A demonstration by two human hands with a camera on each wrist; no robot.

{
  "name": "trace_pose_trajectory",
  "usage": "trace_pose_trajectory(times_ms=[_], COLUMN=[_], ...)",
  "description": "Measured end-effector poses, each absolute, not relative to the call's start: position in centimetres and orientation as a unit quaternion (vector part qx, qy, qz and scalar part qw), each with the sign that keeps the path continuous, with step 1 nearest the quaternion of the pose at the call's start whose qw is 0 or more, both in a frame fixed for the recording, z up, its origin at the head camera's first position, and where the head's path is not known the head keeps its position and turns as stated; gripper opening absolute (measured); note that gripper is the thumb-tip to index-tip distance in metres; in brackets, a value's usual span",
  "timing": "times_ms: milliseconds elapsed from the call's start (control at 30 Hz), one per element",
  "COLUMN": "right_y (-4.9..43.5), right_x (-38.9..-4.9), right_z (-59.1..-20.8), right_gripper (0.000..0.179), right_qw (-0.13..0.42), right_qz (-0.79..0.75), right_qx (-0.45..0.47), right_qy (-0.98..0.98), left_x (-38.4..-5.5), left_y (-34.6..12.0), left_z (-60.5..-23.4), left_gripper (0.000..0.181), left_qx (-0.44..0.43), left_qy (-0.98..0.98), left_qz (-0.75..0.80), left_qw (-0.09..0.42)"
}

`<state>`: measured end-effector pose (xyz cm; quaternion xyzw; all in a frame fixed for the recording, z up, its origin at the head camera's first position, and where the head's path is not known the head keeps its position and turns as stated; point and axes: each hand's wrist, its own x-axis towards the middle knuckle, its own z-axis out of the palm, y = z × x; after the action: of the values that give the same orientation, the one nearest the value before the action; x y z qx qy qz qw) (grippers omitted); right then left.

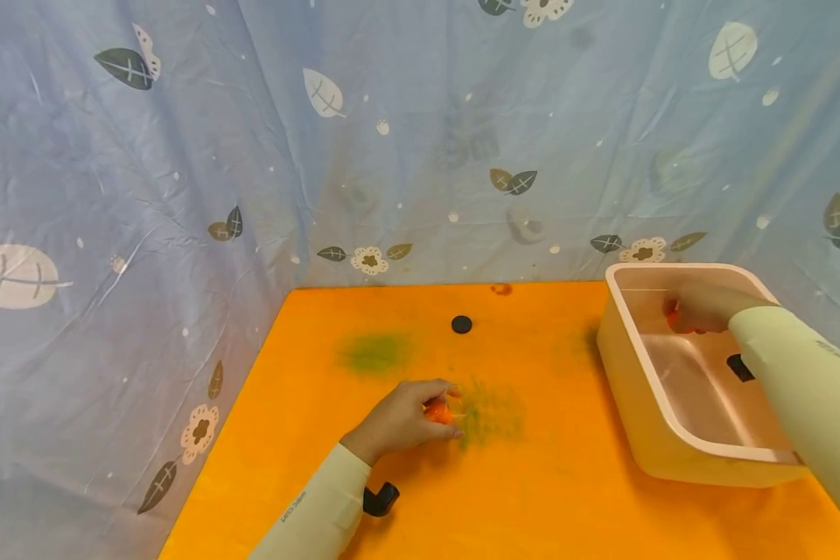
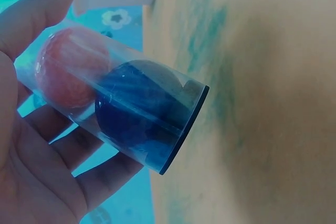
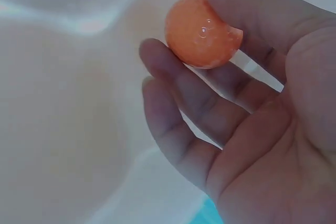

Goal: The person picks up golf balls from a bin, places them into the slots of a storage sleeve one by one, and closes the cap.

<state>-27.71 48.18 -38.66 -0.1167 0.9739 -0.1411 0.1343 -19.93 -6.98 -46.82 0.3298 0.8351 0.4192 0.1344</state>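
Observation:
In the head view my left hand (image 1: 407,416) grips a clear plastic tube above the orange table (image 1: 553,498). Up close in the left wrist view, the tube (image 2: 173,124) lies tilted between thumb and fingers, its dark-rimmed end pointing away from the palm. A reddish ball (image 2: 73,66) and a dark blue ball (image 2: 131,108) sit one behind the other inside it. Reaching into the pale pink bin (image 1: 644,365), my right hand (image 1: 703,306) pinches a shiny orange ball (image 3: 202,32) between thumb and fingers, above the bin's floor.
A black round disc (image 1: 462,324) lies on the table toward the back. Green stains (image 1: 374,352) mark the tabletop. The bin stands at the table's right side, and a patterned blue-grey curtain (image 1: 420,155) hangs behind and along the left.

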Motion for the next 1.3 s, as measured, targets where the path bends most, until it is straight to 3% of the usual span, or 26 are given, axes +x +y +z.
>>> trace_pose_trajectory(times_ms=[133,333,733,1067,1300], right_y=[46.9,45.2,40.4,36.2,30.8], right_x=[-27.0,-26.5,-23.3,-19.6,-17.6], right_z=[-36.3,-33.8,-30.0,-29.8,-31.2], right_gripper=[0.021,0.039,0.057,0.042,0.038], right_qw=[0.092,0.079,-0.035,-0.103,-0.095], right_qz=[-0.116,-0.179,-0.278,-0.405,-0.445], right_qx=[-0.112,-0.101,-0.075,-0.105,-0.203], right_qy=[0.983,0.976,0.957,0.903,0.867], left_x=[-19.9,-19.7,-19.3,-19.0,-19.0], left_y=[-6.9,-6.7,-6.5,-6.2,-5.8], left_z=[-46.8,-46.6,-46.4,-46.6,-46.2], left_gripper=[0.026,0.048,0.045,0.047,0.036], left_qx=[0.331,0.329,0.340,0.343,0.347], left_qy=[0.837,0.844,0.837,0.839,0.837], left_qz=[0.413,0.401,0.409,0.404,0.405], left_qw=[0.137,0.139,0.129,0.127,0.123])
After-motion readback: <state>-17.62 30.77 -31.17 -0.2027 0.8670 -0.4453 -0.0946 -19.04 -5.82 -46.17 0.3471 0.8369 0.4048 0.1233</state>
